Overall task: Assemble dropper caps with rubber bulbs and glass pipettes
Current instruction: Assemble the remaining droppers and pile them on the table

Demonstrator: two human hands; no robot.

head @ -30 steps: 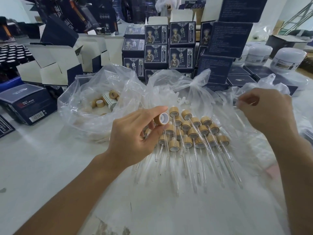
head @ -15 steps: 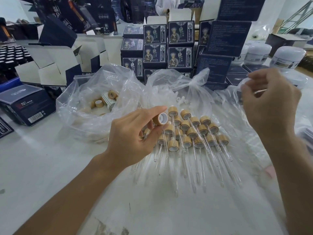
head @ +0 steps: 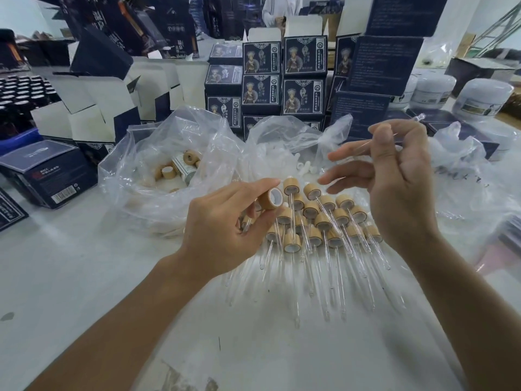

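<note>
Left hand [head: 222, 221] pinching cap [head: 270, 198], right hand [head: 394, 179] raising pipette [head: 406, 127]

Bare table [head: 70, 277] lies open left; dropper pile [head: 315, 221] and bags [head: 158, 153] crowd ahead.

L hand [head: 222, 224] pinch grip, R hand [head: 394, 176] raised, fingers spread

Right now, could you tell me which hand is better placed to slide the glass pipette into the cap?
The right hand: its grip already holds the glass pipette, raised above the pile. The left hand holds the cap, open end facing right, so it should just steady it.
</note>
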